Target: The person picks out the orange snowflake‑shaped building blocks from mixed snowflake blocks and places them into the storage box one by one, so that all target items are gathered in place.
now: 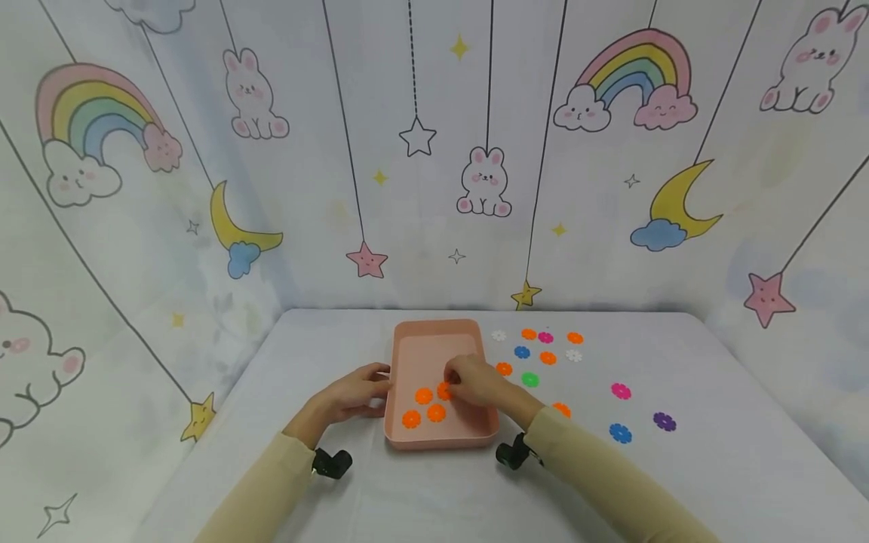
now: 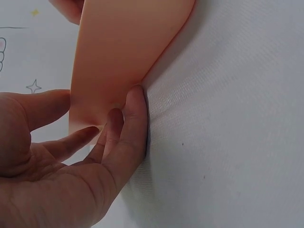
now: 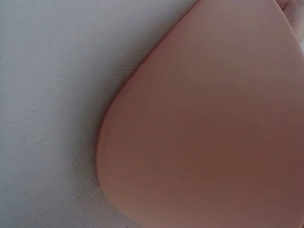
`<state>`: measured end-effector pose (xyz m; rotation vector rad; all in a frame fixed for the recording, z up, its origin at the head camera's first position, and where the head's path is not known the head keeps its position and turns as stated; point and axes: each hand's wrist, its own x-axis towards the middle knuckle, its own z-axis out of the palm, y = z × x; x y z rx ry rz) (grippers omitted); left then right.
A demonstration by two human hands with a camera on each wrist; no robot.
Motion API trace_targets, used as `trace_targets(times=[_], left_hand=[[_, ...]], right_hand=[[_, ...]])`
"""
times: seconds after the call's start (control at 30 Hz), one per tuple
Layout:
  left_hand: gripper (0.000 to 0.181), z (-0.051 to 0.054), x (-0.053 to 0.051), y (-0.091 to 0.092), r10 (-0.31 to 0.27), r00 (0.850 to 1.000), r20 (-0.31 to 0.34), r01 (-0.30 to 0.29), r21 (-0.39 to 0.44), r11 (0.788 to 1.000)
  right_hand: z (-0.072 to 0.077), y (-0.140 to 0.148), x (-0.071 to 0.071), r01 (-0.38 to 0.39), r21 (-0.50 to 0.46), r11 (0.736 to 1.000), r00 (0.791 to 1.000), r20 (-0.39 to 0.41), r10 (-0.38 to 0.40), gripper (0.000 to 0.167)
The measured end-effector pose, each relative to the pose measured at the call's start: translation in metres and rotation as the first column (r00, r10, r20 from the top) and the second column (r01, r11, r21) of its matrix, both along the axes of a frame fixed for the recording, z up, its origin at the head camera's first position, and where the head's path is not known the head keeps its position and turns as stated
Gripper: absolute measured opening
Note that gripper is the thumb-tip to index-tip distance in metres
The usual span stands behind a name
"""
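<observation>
A pink tray (image 1: 441,444) lies on the white table, with several orange flower-shaped pieces (image 1: 436,412) in its lower left part. My left hand (image 1: 349,394) is at the tray's left side, its relaxed fingertips touching the outer wall (image 2: 118,52) in the left wrist view. Over the tray, my right hand (image 1: 478,383) has bent fingers and pinches an orange piece (image 1: 444,391) close to the tray floor, partly covered by the fingertips. The right wrist view is filled mostly by the tray's outer wall (image 3: 199,123); the fingertips' grip does not show there.
Right of the tray lie several loose flower pieces: orange (image 1: 548,358), green (image 1: 530,380), blue (image 1: 621,433), pink (image 1: 621,391), purple (image 1: 664,421) and white (image 1: 573,355). One orange piece (image 1: 561,409) is beside my right forearm. A patterned cloth (image 1: 434,211) hangs behind the table.
</observation>
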<state>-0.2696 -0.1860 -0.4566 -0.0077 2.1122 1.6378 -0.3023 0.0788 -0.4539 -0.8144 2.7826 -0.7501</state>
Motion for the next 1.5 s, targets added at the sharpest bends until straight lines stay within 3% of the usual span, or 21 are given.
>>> trace_targets(times=[0.33,0.5,0.83,1.0,1.3,1.5], left_hand=[[0.048,-0.001,0.001,0.0,0.013,1.0,0.007,-0.013,-0.001,1.0],[0.05,-0.001,0.0,0.0,0.009,1.0,0.005,-0.009,0.001,1.0],[0.048,0.001,-0.001,0.0,0.003,1.0,-0.001,-0.003,-0.016,1.0],[0.048,0.001,-0.001,-0.001,0.001,1.0,-0.001,-0.001,-0.026,1.0],[0.049,0.0,0.0,0.0,-0.005,1.0,0.01,0.005,-0.019,1.0],[0.05,0.001,-0.001,-0.001,-0.006,1.0,0.008,0.006,-0.016,1.0]], right_hand=[[-0.001,-0.001,0.001,0.0,0.019,1.0,1.0,-0.029,0.0,0.004],[0.013,0.011,0.007,0.004,-0.042,0.999,1.0,0.0,-0.004,0.014],[0.048,0.073,0.02,-0.088,-0.148,0.985,0.996,-0.003,0.088,0.02],[0.056,0.111,0.028,-0.072,-0.103,0.992,0.997,-0.044,0.067,0.018],[0.046,0.175,0.04,-0.05,-0.009,0.999,0.999,-0.022,0.05,0.021],[0.036,0.205,0.05,-0.064,-0.015,0.998,0.998,0.028,0.065,0.023]])
